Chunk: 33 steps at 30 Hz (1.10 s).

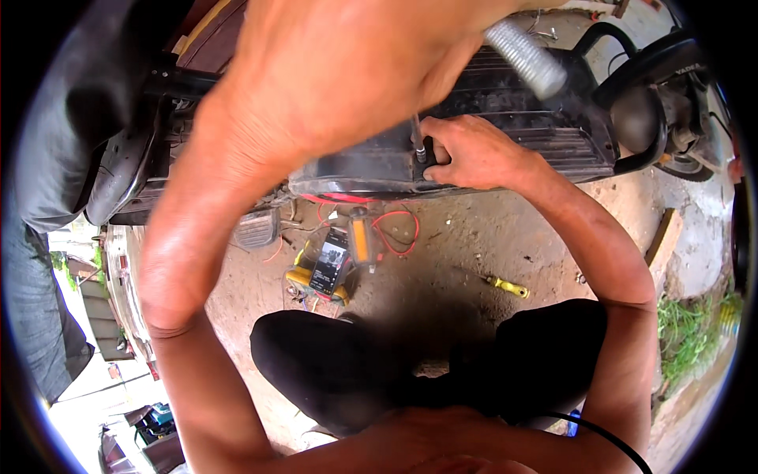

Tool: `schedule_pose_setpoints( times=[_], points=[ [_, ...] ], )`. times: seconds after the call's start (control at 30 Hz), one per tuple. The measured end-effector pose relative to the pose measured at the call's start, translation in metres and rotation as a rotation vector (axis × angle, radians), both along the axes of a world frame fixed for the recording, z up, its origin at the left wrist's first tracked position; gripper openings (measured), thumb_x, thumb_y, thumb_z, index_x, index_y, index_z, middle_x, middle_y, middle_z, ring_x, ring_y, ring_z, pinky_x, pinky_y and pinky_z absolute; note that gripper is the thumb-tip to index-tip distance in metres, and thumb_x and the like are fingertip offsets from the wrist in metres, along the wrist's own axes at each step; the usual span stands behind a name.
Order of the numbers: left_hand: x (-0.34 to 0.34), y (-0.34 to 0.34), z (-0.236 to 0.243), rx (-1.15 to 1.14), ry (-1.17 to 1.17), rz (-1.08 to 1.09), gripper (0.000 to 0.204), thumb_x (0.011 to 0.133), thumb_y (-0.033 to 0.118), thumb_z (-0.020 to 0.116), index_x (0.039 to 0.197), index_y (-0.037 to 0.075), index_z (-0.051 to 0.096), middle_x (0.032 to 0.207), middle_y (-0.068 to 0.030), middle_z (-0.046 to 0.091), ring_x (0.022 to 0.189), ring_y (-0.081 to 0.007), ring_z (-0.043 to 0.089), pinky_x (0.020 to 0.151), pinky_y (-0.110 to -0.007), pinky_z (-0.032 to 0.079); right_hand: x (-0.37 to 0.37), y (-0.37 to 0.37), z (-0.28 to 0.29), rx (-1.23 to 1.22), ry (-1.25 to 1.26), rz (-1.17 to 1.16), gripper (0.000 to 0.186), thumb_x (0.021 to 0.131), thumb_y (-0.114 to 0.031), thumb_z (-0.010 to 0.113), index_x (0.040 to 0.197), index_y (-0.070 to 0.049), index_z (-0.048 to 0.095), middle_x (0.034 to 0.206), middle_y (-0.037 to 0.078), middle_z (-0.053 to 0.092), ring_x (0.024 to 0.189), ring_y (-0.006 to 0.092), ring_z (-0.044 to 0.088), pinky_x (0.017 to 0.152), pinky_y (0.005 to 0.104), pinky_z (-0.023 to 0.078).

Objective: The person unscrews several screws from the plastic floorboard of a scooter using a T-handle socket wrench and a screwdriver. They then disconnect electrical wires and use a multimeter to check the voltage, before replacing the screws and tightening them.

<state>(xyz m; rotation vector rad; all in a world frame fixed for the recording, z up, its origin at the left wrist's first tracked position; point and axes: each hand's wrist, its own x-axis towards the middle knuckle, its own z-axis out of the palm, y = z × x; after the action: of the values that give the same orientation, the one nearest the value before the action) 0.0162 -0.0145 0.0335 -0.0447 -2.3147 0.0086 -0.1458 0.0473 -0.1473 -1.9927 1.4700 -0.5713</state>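
Head view. A black scooter (545, 141) spans the far side. Above it, the left hand (339, 75) closes over a ribbed silver handle (527, 59), presumably for leverage; the right hand (482, 150) rests low against the scooter. Nearer, a phone (329, 259) leans on a yellow-cased device (299, 276), probably to face the person. To their right lies a yellow-handled screwdriver (508, 286). A thin metal shaft (418, 141) stands beside the right thumb and forefinger, perhaps for steadying; whether they pinch it cannot be told.

Grips a ribbed silver handle (530, 62) with the left hand (351, 67); rests the right hand (478, 152) beside a metal shaft (418, 142).
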Motion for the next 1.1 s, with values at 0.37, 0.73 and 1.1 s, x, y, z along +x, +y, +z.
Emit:
schedule_pose_setpoints(
  times=[0.37, 0.73, 1.1],
  points=[
    [-0.024, -0.017, -0.033, 1.293, 0.420, -0.777, 0.045, 0.113, 0.041, 0.034, 0.102, 0.005, 0.059, 0.126, -0.0266, 0.065, 0.119, -0.0383, 0.061, 0.101, -0.052, 0.052, -0.007, 0.001, -0.018, -0.070, -0.034, -0.014, 0.047, 0.076, -0.018, 0.081, 0.116, -0.001, 0.062, 0.072, 0.011, 0.066, 0.070, 0.0323, 0.067, 0.066, 0.0449, 0.053],
    [-0.005, -0.036, 0.028, 2.044, -0.437, -0.640, 0.041, 0.110, 0.030, 0.040, 0.126, -0.003, 0.058, 0.058, -0.0029, 0.057, 0.039, -0.0210, 0.046, 0.048, -0.038, 0.045, -0.003, -0.002, -0.017, -0.077, -0.034, -0.012, 0.043, 0.077, -0.018, 0.080, 0.115, -0.004, 0.065, 0.072, 0.009, 0.066, 0.068, 0.0297, 0.067, 0.065, 0.0440, 0.052],
    [-0.004, 0.012, 0.062, 0.490, -0.744, 0.113, 0.033, 0.104, 0.024, 0.050, 0.115, -0.006, 0.061, 0.070, -0.0096, 0.062, 0.055, -0.0247, 0.054, 0.062, -0.040, 0.049, -0.002, -0.004, -0.024, -0.145, -0.005, 0.028, 0.051, 0.077, -0.022, 0.079, 0.122, -0.002, 0.065, 0.082, 0.013, 0.073, 0.079, 0.0346, 0.072, 0.072, 0.0470, 0.055]
  ],
)
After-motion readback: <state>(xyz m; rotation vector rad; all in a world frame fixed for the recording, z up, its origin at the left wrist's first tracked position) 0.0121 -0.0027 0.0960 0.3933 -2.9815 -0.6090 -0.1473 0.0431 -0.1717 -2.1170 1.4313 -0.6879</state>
